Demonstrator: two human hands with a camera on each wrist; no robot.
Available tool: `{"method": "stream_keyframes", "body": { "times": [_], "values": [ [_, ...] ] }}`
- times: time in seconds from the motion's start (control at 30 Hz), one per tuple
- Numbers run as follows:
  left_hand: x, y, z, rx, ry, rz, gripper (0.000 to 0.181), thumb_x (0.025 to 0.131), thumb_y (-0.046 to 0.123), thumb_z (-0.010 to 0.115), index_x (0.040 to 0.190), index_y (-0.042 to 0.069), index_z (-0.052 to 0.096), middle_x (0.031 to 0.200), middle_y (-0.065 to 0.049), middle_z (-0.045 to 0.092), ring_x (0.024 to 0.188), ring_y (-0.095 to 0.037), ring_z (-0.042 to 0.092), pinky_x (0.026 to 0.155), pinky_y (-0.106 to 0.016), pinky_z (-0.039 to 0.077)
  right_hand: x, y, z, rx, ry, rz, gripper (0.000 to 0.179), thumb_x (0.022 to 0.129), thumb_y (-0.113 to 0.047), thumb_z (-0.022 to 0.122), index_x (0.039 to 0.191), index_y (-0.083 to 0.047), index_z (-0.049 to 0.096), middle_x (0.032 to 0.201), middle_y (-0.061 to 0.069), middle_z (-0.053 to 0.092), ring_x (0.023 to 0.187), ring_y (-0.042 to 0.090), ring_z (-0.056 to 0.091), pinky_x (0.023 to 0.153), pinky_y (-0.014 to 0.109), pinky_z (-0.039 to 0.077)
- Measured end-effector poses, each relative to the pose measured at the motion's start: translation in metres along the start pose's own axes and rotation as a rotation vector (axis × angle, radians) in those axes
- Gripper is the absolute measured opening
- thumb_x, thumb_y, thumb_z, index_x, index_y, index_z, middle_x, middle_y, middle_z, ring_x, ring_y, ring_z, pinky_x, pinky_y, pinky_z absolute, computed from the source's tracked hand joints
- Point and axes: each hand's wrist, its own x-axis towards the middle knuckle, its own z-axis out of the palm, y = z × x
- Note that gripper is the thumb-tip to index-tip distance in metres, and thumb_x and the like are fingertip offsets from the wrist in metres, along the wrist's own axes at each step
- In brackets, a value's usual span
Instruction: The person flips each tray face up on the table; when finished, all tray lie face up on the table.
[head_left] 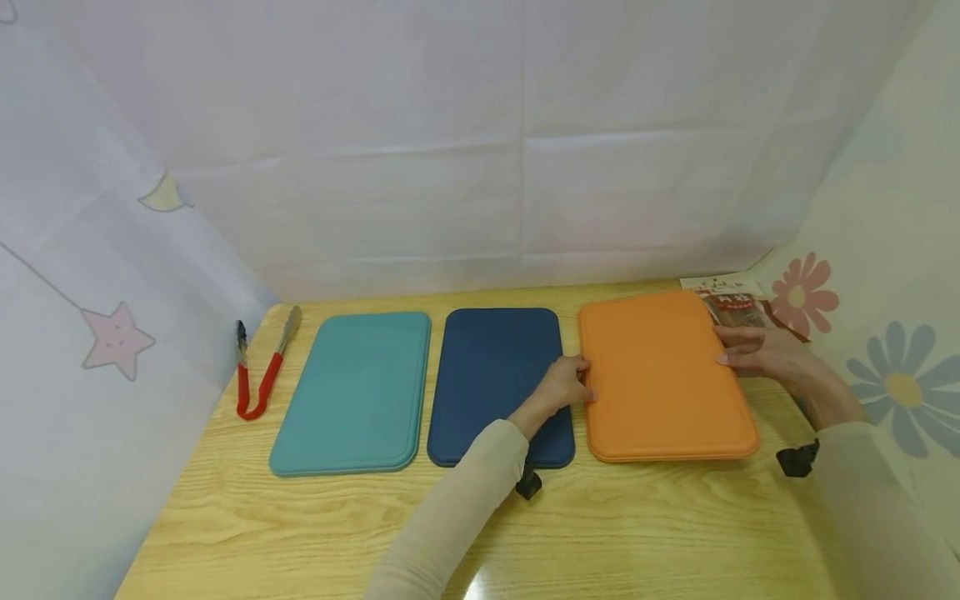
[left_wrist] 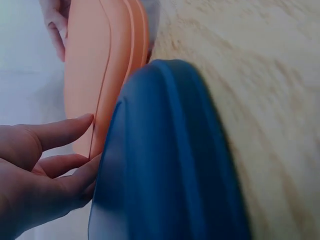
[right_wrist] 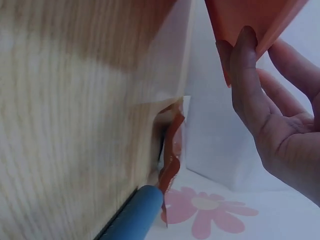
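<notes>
My left hand (head_left: pixel 558 385) pinches the left edge of an orange board (head_left: pixel 660 383), flat and rectangular with rounded corners. At the opposite edge, my right hand (head_left: pixel 772 358) holds the board with fingers above and below it. That right side is raised and tilted off the table, as the right wrist view shows the board (right_wrist: pixel 250 20) well above the wood. Beneath my left wrist lies a dark blue board (head_left: pixel 491 375), its rounded corner (left_wrist: pixel 170 125) large in the left wrist view. Farther left, a teal board (head_left: pixel 352 392) lies flat.
Red-handled tongs (head_left: pixel 262 387) lie spread at the table's left edge. A printed food packet (head_left: pixel 735 304) sits at the back right, partly behind the orange board. A blue rounded rod end (right_wrist: pixel 140 212) shows near it. Patterned cloth (head_left: pixel 450 167) walls the back and sides.
</notes>
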Motion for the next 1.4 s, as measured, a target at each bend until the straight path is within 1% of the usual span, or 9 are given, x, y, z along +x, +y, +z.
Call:
{"method": "stream_keyframes", "body": {
  "times": [0.07, 0.13, 0.2, 0.27, 0.53, 0.8, 1.03, 1.2, 1.4],
  "values": [
    [0.000, -0.001, 0.000, -0.015, 0.007, 0.011, 0.066, 0.082, 0.003, 0.076, 0.142, 0.003, 0.047, 0.149, -0.009, 0.042, 0.136, -0.023, 0.038, 0.104, -0.031, 0.041, -0.001, -0.003, 0.000, -0.020, 0.010, -0.003, 0.077, 0.091, -0.009, 0.068, 0.149, 0.008, 0.020, 0.121, -0.009, 0.060, 0.092, 0.005, 0.066, 0.079, 0.031, 0.056],
    [0.000, -0.002, 0.000, -0.023, 0.009, 0.027, 0.065, 0.083, 0.003, 0.075, 0.141, 0.003, 0.048, 0.147, -0.010, 0.043, 0.135, -0.024, 0.040, 0.104, -0.031, 0.041, -0.003, -0.006, -0.001, -0.034, 0.015, -0.009, 0.074, 0.091, -0.011, 0.068, 0.149, 0.006, 0.024, 0.126, -0.010, 0.055, 0.094, 0.004, 0.065, 0.080, 0.031, 0.056],
    [0.000, -0.002, 0.000, -0.024, 0.010, 0.041, 0.064, 0.083, 0.003, 0.075, 0.141, 0.002, 0.048, 0.147, -0.010, 0.044, 0.135, -0.024, 0.041, 0.104, -0.031, 0.041, -0.005, -0.008, -0.003, -0.062, 0.004, -0.019, 0.074, 0.092, -0.014, 0.067, 0.150, 0.004, 0.024, 0.126, -0.012, 0.053, 0.095, 0.004, 0.064, 0.081, 0.032, 0.056],
    [0.000, -0.002, 0.000, -0.027, 0.010, 0.055, 0.063, 0.083, 0.003, 0.075, 0.140, 0.002, 0.049, 0.145, -0.011, 0.046, 0.132, -0.024, 0.043, 0.102, -0.030, 0.042, -0.005, -0.010, -0.005, -0.055, -0.004, -0.029, 0.073, 0.093, -0.014, 0.065, 0.151, 0.002, 0.024, 0.112, -0.016, 0.061, 0.095, 0.004, 0.065, 0.080, 0.032, 0.056],
    [-0.002, -0.002, -0.001, -0.078, -0.008, 0.092, 0.062, 0.082, 0.005, 0.076, 0.139, 0.001, 0.051, 0.135, -0.014, 0.055, 0.121, -0.023, 0.053, 0.091, -0.026, 0.048, -0.005, -0.026, -0.007, 0.049, -0.031, -0.099, 0.064, 0.098, -0.009, 0.057, 0.153, -0.005, 0.024, 0.119, -0.022, 0.060, 0.102, 0.004, 0.063, 0.080, 0.029, 0.056],
    [-0.005, -0.003, 0.003, -0.166, 0.047, 0.096, 0.055, 0.086, 0.007, 0.072, 0.137, 0.002, 0.053, 0.119, -0.015, 0.064, 0.102, -0.021, 0.062, 0.076, -0.023, 0.051, -0.006, -0.057, -0.001, 0.046, -0.023, -0.108, 0.067, 0.098, -0.012, 0.057, 0.154, -0.008, 0.021, 0.119, -0.012, 0.058, 0.101, 0.008, 0.062, 0.081, 0.030, 0.056],
    [-0.011, -0.001, 0.011, -0.167, 0.105, 0.077, 0.048, 0.089, 0.012, 0.070, 0.134, 0.002, 0.057, 0.092, -0.008, 0.067, 0.074, -0.010, 0.060, 0.061, -0.019, 0.048, -0.012, -0.077, 0.007, 0.050, 0.022, -0.057, 0.064, 0.096, -0.014, 0.060, 0.152, -0.013, 0.029, 0.110, -0.007, 0.063, 0.096, 0.013, 0.066, 0.080, 0.035, 0.056],
    [-0.020, -0.002, 0.019, -0.213, 0.051, 0.093, 0.050, 0.091, 0.014, 0.069, 0.137, 0.003, 0.053, 0.091, -0.007, 0.065, 0.074, -0.010, 0.060, 0.062, -0.020, 0.050, -0.013, -0.085, 0.011, 0.048, 0.036, -0.051, 0.065, 0.095, -0.014, 0.062, 0.151, -0.013, 0.030, 0.105, -0.004, 0.066, 0.094, 0.014, 0.066, 0.080, 0.036, 0.057],
    [-0.038, -0.003, 0.027, -0.349, -0.106, 0.121, 0.063, 0.092, 0.018, 0.068, 0.146, 0.005, 0.041, 0.125, -0.013, 0.059, 0.102, -0.016, 0.064, 0.075, -0.026, 0.056, -0.017, -0.096, 0.017, 0.029, 0.021, -0.025, 0.068, 0.094, -0.017, 0.064, 0.152, -0.013, 0.030, 0.111, -0.007, 0.063, 0.099, 0.013, 0.066, 0.083, 0.036, 0.056]
  ]
}}
